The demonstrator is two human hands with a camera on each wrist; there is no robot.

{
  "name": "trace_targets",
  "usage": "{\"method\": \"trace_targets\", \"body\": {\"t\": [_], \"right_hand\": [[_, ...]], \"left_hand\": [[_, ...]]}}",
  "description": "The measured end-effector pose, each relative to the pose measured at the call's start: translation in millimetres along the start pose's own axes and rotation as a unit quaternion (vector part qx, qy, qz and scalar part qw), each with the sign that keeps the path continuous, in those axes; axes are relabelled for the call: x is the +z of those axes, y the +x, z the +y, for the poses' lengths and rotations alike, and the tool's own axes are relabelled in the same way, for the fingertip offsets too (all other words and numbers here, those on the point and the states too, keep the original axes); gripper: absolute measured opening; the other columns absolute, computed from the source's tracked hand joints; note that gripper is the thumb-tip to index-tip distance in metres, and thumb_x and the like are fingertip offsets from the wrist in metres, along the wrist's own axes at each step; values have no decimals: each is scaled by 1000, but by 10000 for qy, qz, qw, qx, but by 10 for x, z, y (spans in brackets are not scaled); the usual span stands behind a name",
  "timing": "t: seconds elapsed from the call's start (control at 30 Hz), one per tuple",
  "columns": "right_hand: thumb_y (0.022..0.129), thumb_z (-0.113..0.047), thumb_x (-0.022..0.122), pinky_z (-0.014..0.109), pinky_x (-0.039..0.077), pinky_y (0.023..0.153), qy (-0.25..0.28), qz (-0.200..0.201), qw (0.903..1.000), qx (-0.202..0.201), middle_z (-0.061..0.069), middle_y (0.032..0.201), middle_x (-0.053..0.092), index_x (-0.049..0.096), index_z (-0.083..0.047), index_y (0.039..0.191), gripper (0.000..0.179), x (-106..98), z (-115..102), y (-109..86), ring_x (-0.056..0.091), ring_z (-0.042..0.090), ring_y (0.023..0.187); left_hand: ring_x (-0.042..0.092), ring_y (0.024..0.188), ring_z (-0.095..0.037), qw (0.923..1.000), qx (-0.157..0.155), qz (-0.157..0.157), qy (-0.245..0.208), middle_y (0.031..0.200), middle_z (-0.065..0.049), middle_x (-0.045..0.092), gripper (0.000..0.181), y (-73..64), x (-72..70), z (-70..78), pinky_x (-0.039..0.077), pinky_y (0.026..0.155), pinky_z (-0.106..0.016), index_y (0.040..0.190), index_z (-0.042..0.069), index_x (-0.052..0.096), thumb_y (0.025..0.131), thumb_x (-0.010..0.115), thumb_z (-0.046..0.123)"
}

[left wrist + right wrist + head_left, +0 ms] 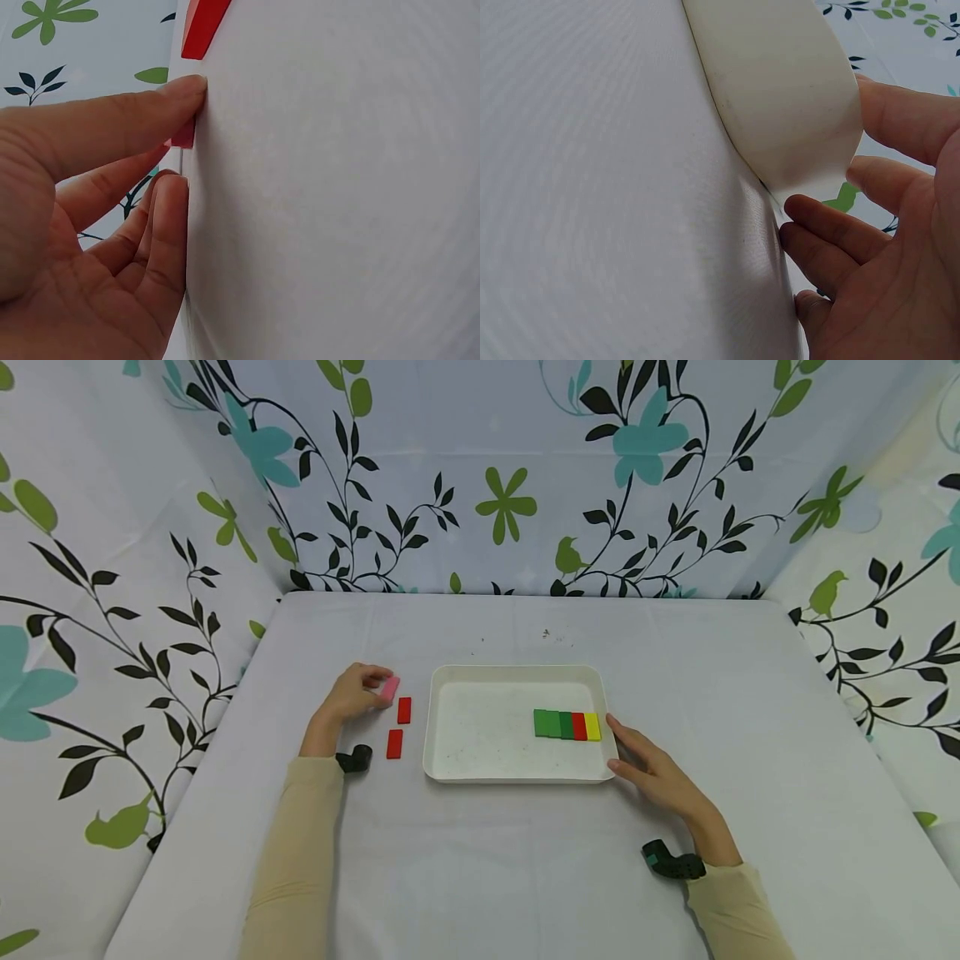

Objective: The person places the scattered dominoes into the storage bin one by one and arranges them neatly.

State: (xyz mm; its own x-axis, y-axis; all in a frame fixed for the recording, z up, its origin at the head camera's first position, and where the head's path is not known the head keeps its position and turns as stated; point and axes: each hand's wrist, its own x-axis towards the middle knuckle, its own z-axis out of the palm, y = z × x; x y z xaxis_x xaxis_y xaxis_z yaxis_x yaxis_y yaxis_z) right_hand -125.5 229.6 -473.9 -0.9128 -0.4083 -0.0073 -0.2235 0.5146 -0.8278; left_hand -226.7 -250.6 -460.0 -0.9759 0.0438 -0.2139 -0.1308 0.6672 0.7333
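With thumb and finger, my left hand [351, 695] pinches a small pink block [389, 687] left of the tray. In the left wrist view, the fingers mostly cover that pink block [184, 135]. Two flat red blocks lie just right of the hand, the farther red block [404, 710] and the nearer red block [394, 744]. My right hand [660, 777] touches the right end of the white tray [517, 780] with thumb and fingertips, fingers spread and relaxed. Inside the tray, green blocks [552, 724], a red block [579, 727] and a yellow block [592, 727] form a row near its right end.
A white cloth [465, 877] covers the table. Patterned curtains [502, 460] hang behind and at both sides. Small dark specks [546, 633] lie on the cloth beyond the tray. Black devices sit on the left wrist [356, 758] and right wrist [673, 862].
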Motion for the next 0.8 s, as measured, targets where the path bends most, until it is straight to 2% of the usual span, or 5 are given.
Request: {"method": "trace_targets", "body": {"t": [0.2,0.43,0.6,0.8], "right_hand": [[86,-29,56,58,18,101,-28,-4,10000,-8,2,146,21,22,-25,142,65,6,-1,-1,16,27,134],[87,-28,56,56,18,102,-84,33,9999,-52,2,146,21,21,-29,141,64,0,-4,4,16,26,134],[87,-31,55,58,17,101,-64,-4,10000,64,2,147,20,21,-30,141,65,1,-21,-1,14,27,135],[87,-29,56,57,17,101,-36,2,10000,22,3,146,20,21,-30,141,65,5,-18,-2,15,27,134]], "left_hand": [[45,102,-27,9996,-75,174,-196,112,-13,50,47,-10,8,-18,43,84,-39,117,9,53,74,70,16],[52,91,-25,9971,-66,423,-636,102,-14,57,49,-52,-16,17,46,71,-29,117,9,52,73,71,11],[51,92,-22,9931,-110,658,-967,107,-11,54,51,-105,-23,117,47,69,-25,120,12,52,73,71,10],[54,93,-18,9820,248,930,-1626,110,-7,54,50,-185,-25,359,49,73,-21,119,12,54,73,72,9]]}}
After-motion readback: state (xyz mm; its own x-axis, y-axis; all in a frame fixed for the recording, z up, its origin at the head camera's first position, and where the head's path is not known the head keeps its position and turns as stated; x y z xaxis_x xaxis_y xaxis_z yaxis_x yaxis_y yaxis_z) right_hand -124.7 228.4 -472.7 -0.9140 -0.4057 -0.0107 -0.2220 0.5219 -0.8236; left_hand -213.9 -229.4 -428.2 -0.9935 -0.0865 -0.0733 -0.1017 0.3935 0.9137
